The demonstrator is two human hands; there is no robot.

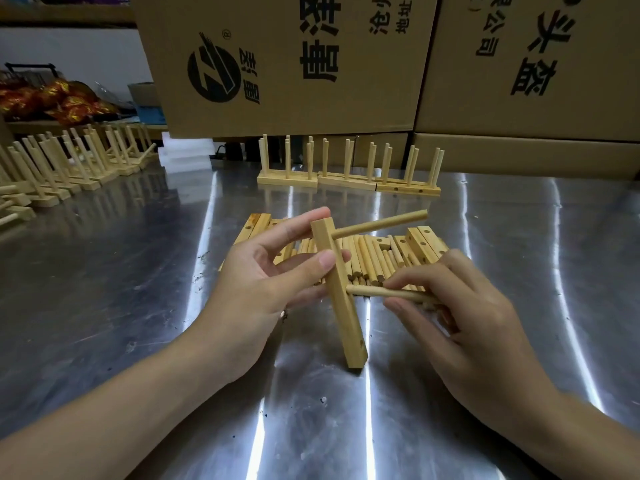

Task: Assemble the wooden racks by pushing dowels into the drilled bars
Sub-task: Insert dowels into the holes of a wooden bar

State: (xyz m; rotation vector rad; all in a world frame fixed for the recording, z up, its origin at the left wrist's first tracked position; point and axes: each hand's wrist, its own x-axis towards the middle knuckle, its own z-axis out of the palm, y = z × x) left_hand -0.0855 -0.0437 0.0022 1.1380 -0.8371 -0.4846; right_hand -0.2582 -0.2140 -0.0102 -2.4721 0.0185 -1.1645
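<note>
My left hand (256, 282) grips a drilled wooden bar (341, 306) that stands tilted, its lower end near the steel table. One dowel (381, 224) sticks out of the bar's upper hole, pointing right. My right hand (460, 306) pinches a second dowel (384, 292) between thumb and fingers, its left tip touching the bar's middle at a hole. An open hole shows near the bar's lower end. Behind the hands lies a pile of loose dowels and drilled bars (388, 254).
Three finished racks (349, 174) stand in a row at the back centre. Several more racks (69, 161) line the far left. Large cardboard boxes (311, 64) wall off the back. The shiny metal table (138, 306) reflects light.
</note>
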